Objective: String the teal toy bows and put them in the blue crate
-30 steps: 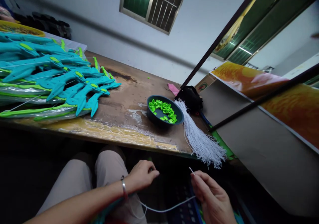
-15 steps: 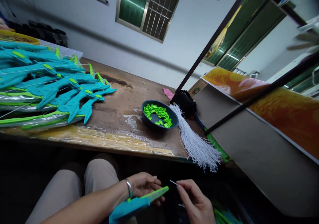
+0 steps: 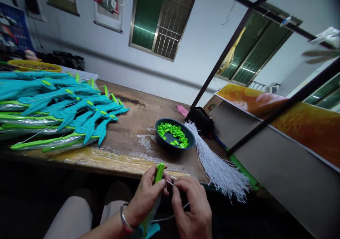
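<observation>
My left hand (image 3: 147,194) is closed around the green limb of a toy bow (image 3: 159,171), its tip pointing up past the thumb. Part of the bow's blue body hangs below, mostly hidden by the wrist and the frame edge. Between thumb and forefinger, my right hand (image 3: 192,203) pinches a white string (image 3: 170,183), whose end reaches the left fingers beside the limb tip. More string loops below toward the bow. Whether the string's end passes into the tip cannot be seen.
A dark bowl (image 3: 164,147) with green plastic pieces (image 3: 174,130) stands on the wooden table (image 3: 135,117). Right of it, a bundle of white strings (image 3: 217,161) hangs over the edge. Blue-green toy bows (image 3: 79,108) are piled left. A dark metal frame (image 3: 225,51) rises at right.
My left hand has gone from open beside the bow to gripping its limb, now raised more upright. My right hand has brought the string over to the limb tip. The view has tilted up.
</observation>
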Motion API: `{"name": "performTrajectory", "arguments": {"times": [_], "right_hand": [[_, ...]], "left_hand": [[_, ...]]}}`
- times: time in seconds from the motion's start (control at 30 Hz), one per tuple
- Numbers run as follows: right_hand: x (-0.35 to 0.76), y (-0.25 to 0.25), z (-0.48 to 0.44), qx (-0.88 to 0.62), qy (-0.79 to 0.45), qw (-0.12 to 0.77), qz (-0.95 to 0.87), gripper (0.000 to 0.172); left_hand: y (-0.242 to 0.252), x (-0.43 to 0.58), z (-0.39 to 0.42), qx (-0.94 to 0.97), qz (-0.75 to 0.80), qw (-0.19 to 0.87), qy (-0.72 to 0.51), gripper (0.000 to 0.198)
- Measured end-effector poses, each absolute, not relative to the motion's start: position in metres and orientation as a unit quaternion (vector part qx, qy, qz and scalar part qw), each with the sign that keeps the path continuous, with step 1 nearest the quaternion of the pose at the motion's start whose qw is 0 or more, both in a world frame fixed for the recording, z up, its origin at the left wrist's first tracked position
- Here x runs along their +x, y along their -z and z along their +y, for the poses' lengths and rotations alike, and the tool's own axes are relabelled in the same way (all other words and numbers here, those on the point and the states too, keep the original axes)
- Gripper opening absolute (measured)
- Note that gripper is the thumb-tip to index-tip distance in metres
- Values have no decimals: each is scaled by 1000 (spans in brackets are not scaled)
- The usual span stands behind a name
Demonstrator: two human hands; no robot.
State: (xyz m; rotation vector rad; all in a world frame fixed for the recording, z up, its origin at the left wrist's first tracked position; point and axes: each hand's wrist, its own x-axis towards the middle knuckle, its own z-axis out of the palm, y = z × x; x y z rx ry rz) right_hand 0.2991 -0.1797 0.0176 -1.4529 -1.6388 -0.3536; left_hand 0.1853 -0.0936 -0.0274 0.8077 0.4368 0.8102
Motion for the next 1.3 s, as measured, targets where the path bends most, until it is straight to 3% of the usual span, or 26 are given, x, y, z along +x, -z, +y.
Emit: {"name": "performTrajectory", "arguments": {"times": [0.23, 0.8, 1.3], "right_hand": [[283, -12, -162, -564, 227, 411, -679, 13], [283, 1, -166, -611, 233, 368, -661, 12], [284, 7, -161, -639, 218, 381, -631, 13]], "left_hand": [[35, 184, -102, 405, 178, 791, -422, 24], [36, 193, -109, 453, 218, 767, -399, 35], [37, 195, -113, 449, 238, 766, -394, 28]]}}
